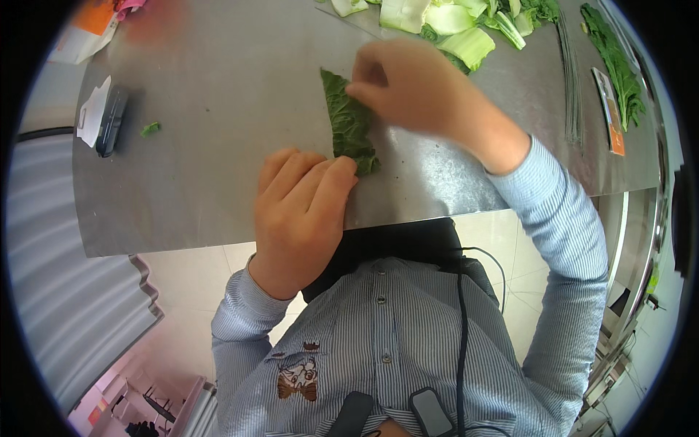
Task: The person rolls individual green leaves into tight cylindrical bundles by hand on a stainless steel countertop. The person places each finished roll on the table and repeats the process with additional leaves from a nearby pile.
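Observation:
A dark green, wrinkled piece of leaf (349, 117) lies flat on the metal tabletop (235, 98) in front of me. My left hand (300, 213) holds its near end down, fingertips bent over the edge. Over the leaf's far right side is my right hand (409, 90), with thumb and fingers curled together. It is slightly blurred, and whether anything thin is pinched in it cannot be seen. Beyond the right hand, pale green cut leaf stalks (467, 46) and leafy pieces are heaped.
To the right lie a bundle of thin grey wires or rods (570, 87), a flat card or packet with orange (609, 112) and a long green leaf (617, 71). At left are a black object (113, 123) with white paper and a small leaf scrap (150, 129). The table's front edge is near my torso.

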Demonstrator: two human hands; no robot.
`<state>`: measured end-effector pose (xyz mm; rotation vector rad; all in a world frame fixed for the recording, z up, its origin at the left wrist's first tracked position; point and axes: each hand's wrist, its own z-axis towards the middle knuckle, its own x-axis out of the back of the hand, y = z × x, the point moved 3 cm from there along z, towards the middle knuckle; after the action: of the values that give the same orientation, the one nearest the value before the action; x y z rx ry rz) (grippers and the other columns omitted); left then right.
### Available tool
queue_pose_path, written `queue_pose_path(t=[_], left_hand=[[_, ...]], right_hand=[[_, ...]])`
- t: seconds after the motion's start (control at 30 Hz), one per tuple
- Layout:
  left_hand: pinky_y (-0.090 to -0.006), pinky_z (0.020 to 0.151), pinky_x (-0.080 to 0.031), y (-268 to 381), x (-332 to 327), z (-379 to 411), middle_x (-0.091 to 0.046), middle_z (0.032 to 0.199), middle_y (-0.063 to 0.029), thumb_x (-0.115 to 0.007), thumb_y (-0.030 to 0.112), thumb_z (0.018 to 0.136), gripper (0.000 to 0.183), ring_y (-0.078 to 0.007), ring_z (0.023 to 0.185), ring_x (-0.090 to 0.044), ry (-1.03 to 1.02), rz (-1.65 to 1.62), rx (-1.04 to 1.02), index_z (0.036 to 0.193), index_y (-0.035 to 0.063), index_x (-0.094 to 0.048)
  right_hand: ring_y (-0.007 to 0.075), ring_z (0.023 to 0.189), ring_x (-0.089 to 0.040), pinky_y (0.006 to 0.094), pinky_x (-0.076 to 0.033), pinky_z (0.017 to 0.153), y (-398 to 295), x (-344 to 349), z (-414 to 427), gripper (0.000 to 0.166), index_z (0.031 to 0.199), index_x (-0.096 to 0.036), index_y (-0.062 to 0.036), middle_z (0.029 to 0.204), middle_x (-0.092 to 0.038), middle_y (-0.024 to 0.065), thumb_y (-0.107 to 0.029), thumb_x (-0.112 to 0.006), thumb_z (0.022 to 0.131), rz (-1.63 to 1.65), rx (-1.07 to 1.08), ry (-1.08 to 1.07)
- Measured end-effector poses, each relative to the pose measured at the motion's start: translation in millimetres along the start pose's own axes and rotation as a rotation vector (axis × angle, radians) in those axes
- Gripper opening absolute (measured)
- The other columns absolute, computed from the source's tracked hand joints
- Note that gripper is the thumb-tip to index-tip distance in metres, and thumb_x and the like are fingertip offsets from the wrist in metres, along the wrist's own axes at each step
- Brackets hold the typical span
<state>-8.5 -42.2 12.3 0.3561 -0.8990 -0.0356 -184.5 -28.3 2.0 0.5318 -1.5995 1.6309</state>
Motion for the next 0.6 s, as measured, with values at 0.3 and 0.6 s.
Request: queue_pose_path(t=[0.3, 0.6], left_hand=[[-0.0358, 0.072, -0.045, -1, -5, -8, -0.060, 0.074, -0.0077, -0.064, 0.000, 0.065, 0.024, -0.0209, 0.070, -0.057, 0.022, 0.026, -0.024, 0.088, -0.0022, -0.059], [-0.0352, 0.071, -0.045, -1, -5, -8, -0.063, 0.078, -0.0096, -0.065, -0.001, 0.066, 0.021, -0.0206, 0.071, -0.058, 0.006, 0.028, -0.048, 0.086, -0.0029, -0.060]], right_hand=[[0.0306, 0.072, -0.060, 0.0375, -0.047, 0.063, -10, 6, 2, 0.028, 0.077, -0.061, -0.0023, 0.072, -0.061, 0.0126, -0.025, -0.076, 0.069, -0.003, 0.181, 0.124], [0.0289, 0.078, -0.057, 0.0368, -0.045, 0.068, 0, -7, 19, 0.034, 0.083, -0.059, -0.0046, 0.080, -0.059, 0.0104, -0.026, -0.079, 0.065, -0.047, 0.229, -0.028]])
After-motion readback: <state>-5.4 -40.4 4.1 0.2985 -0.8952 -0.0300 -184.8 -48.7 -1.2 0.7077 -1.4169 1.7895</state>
